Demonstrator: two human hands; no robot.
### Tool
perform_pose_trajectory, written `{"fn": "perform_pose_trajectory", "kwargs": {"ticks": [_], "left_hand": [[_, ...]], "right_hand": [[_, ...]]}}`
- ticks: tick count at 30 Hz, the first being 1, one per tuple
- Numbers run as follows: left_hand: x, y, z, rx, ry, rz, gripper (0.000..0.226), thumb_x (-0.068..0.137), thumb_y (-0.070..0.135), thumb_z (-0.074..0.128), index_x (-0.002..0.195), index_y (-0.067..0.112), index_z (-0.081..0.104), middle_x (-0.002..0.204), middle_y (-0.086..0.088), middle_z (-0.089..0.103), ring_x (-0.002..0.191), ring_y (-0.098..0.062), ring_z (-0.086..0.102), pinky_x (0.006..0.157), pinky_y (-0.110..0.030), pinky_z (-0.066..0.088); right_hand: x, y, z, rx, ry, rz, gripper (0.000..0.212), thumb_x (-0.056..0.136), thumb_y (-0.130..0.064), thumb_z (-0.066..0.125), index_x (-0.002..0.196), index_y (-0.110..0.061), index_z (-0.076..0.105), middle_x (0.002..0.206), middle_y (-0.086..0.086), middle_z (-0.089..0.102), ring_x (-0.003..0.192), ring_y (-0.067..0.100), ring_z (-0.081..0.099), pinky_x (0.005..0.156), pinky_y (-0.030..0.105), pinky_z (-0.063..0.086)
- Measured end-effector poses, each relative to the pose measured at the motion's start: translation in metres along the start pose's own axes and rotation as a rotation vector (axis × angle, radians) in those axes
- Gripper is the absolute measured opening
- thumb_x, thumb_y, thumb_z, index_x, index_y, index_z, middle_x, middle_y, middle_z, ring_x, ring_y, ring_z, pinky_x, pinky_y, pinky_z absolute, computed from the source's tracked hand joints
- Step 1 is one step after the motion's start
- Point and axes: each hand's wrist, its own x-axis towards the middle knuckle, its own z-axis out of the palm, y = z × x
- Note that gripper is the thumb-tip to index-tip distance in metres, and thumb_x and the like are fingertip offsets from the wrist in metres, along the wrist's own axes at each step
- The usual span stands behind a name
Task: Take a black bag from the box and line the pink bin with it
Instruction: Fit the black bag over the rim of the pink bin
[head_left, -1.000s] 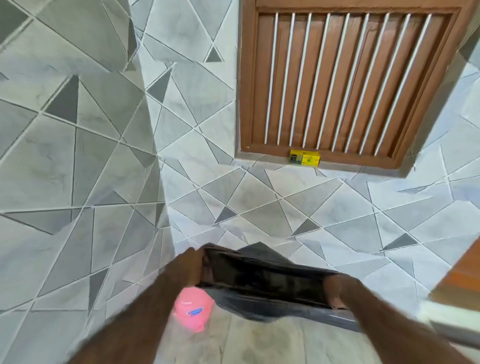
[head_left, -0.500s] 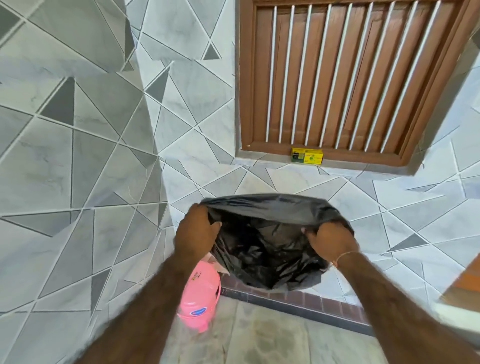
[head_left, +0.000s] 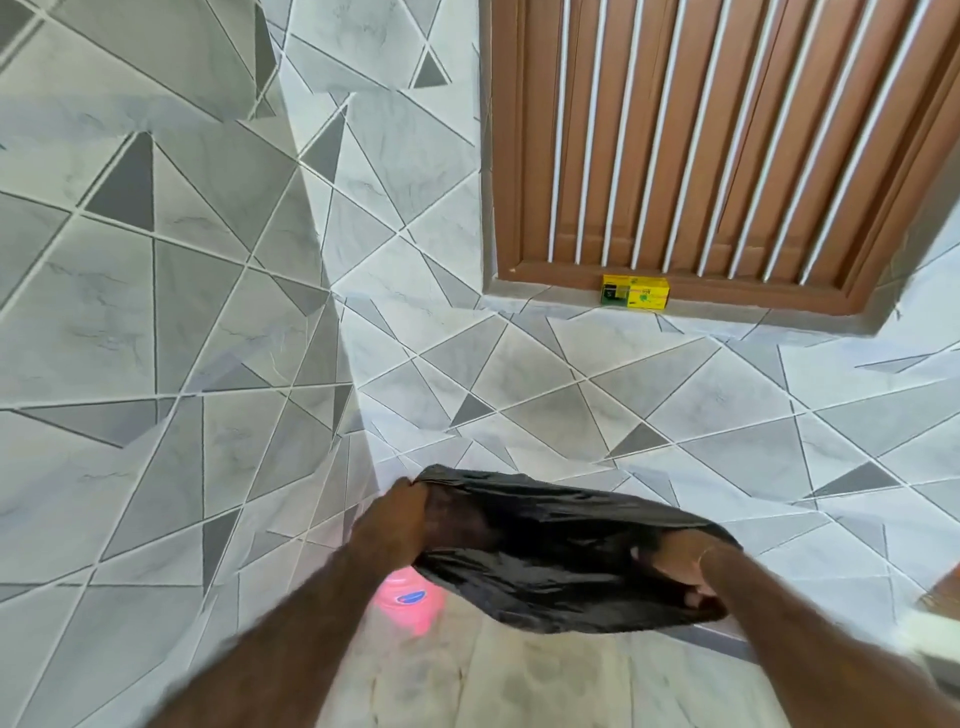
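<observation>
Holding the mouth of the crumpled, glossy black plastic bag (head_left: 561, 561) apart is the step in hand, and it is being done with 2 hands in mid-air in front of the grey triangle-patterned tiled wall (head_left: 571, 395). The left hand (head_left: 397, 525) is closed on the bag's left edge; its fingers are curled into the film. The right hand (head_left: 680, 571) is clamped on the right edge, with fingertips (head_left: 693, 600) tucked inside the opening. The bag sags between them, only partly spread.

The small pink plastic bin (head_left: 408, 603) stands on the floor below, just beneath the left forearm and partly hidden by it and by the bag — its rim cannot be made out through the blur. The yellow cardboard box (head_left: 635, 292) rests on the sill of the brown slatted wooden shutter (head_left: 701, 145), well apart from the hands, and no bag can be seen protruding from it.

Judged from this, the bag has been taken and the lining is not yet done. For a clean result, the mouth should be stretched wider than the bin's rim before it is lowered, and the closed bottom should be let fall into the bin first. The bag hangs to the right of the bin, so it should be brought over it — otherwise the thin film may catch on 1 side and bunch.
</observation>
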Motion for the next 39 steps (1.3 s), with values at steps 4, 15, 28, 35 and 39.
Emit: {"fn": "perform_pose_trajectory", "kwargs": {"ticks": [4, 15, 28, 35, 39], "left_hand": [[-0.010, 0.004, 0.011, -0.012, 0.003, -0.008, 0.029, 0.086, 0.017, 0.049, 0.114, 0.012, 0.050, 0.117, -0.011, 0.048, 0.105, -0.034, 0.060, 0.091, -0.045, 0.049], [-0.049, 0.009, 0.041, 0.040, -0.133, -0.168, 0.044, 0.081, 0.021, 0.058, 0.124, 0.022, 0.045, 0.120, -0.004, 0.047, 0.102, -0.029, 0.063, 0.088, -0.044, 0.053], [-0.047, 0.030, 0.044, 0.238, -0.059, -0.300, 0.028, 0.092, 0.019, 0.045, 0.120, 0.019, 0.049, 0.120, -0.009, 0.050, 0.107, -0.031, 0.061, 0.087, -0.042, 0.053], [-0.053, 0.028, 0.061, 0.133, -0.111, -0.361, 0.030, 0.092, 0.027, 0.047, 0.121, 0.020, 0.047, 0.122, -0.006, 0.054, 0.113, -0.029, 0.060, 0.093, -0.039, 0.052], [-0.049, 0.022, 0.059, 0.116, -0.132, -0.349, 0.036, 0.092, 0.029, 0.049, 0.125, 0.016, 0.046, 0.126, -0.009, 0.053, 0.116, -0.029, 0.058, 0.096, -0.038, 0.050]], "right_hand": [[0.008, -0.001, -0.001, 0.176, -0.027, 0.023, 0.048, 0.095, -0.046, 0.043, 0.126, -0.011, 0.053, 0.112, 0.007, 0.063, 0.078, 0.028, 0.068, 0.063, 0.033, 0.060], [0.045, 0.026, 0.025, 0.172, 0.266, -0.187, 0.052, 0.092, -0.057, 0.043, 0.106, -0.014, 0.069, 0.107, 0.010, 0.072, 0.101, 0.028, 0.065, 0.092, 0.033, 0.047], [0.058, 0.048, 0.017, -0.334, 0.042, -0.300, 0.058, 0.087, -0.052, 0.052, 0.136, -0.021, 0.051, 0.139, 0.006, 0.055, 0.125, 0.025, 0.052, 0.104, 0.031, 0.039], [0.063, 0.048, 0.031, -0.372, -0.015, -0.343, 0.068, 0.081, -0.061, 0.048, 0.141, -0.029, 0.040, 0.146, 0.002, 0.048, 0.133, 0.024, 0.046, 0.111, 0.034, 0.034], [0.065, 0.048, 0.029, -0.284, 0.068, -0.325, 0.056, 0.085, -0.060, 0.043, 0.132, -0.031, 0.049, 0.137, -0.001, 0.057, 0.125, 0.021, 0.053, 0.106, 0.034, 0.040]]}}
